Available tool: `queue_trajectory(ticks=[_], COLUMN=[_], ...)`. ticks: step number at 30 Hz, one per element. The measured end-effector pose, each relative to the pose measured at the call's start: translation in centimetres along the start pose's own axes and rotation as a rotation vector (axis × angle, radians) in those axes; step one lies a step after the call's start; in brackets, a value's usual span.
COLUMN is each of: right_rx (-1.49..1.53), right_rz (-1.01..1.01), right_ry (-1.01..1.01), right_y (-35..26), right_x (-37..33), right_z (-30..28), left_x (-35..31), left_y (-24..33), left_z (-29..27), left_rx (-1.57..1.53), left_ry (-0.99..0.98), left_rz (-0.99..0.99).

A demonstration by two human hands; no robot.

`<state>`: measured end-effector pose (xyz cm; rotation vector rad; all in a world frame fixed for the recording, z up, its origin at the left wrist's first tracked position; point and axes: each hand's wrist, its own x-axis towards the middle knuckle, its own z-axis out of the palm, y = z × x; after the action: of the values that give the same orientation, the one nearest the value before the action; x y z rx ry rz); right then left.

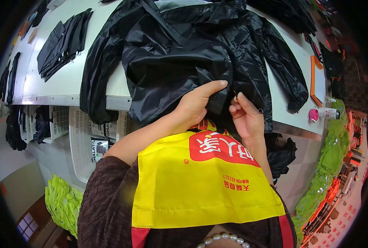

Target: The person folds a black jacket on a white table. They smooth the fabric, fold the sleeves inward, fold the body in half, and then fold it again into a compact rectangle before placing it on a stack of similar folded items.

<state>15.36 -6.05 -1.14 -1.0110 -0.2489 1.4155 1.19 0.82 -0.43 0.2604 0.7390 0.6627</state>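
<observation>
Glossy black synthetic jacket [175, 62] lies before me, overhanging the white, metal-edged surface [64, 89]. Its black toothed zip [230, 62] runs away from me; my left hand [196, 103] clasps the jacket just left of it, my right hand [248, 118], nearer, pinches its near end.

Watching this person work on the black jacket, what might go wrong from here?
Loose folds of the black jacket lie beside the zipper, so fabric might catch in it. The right hand pinches at the zipper's near end, so skin could get nipped. One sleeve hangs past the front edge of the white table, so a tug might make the jacket slip.
</observation>
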Motion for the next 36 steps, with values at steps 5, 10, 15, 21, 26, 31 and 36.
queue_trajectory(ticks=[5,10,15,21,26,31,36], right_rx=[0.093,0.074,0.087,0.162,0.145,0.030,0.045], right_rz=[-0.028,-0.079,-0.169,-0.051,-0.097,-0.077,0.098], right_ry=[-0.012,0.058,0.106,0.132,0.107,0.084,0.072], right_y=[0.5,1.3,2.4,2.6,2.5,1.8,1.3], right_x=[0.4,0.5,1.1,1.4,2.0,2.0,2.6], right_z=[0.5,0.8,0.9,1.0,0.0,-0.1,-1.0], left_x=[0.1,0.2,-0.2,0.0,1.3,0.5,1.1], left_y=[-0.7,-0.9,-1.1,-1.6,-2.0,-0.9,-1.0], left_z=[-0.1,-0.3,0.5,0.4,-1.4,-1.7,-1.9], left_rx=[-0.024,-0.013,0.051,0.136,0.313,0.365,0.222], left_ry=[-0.068,-0.124,0.005,0.011,-0.036,-0.012,-0.102], left_rz=[-0.022,0.011,0.040,0.039,-0.051,-0.197,-0.108])
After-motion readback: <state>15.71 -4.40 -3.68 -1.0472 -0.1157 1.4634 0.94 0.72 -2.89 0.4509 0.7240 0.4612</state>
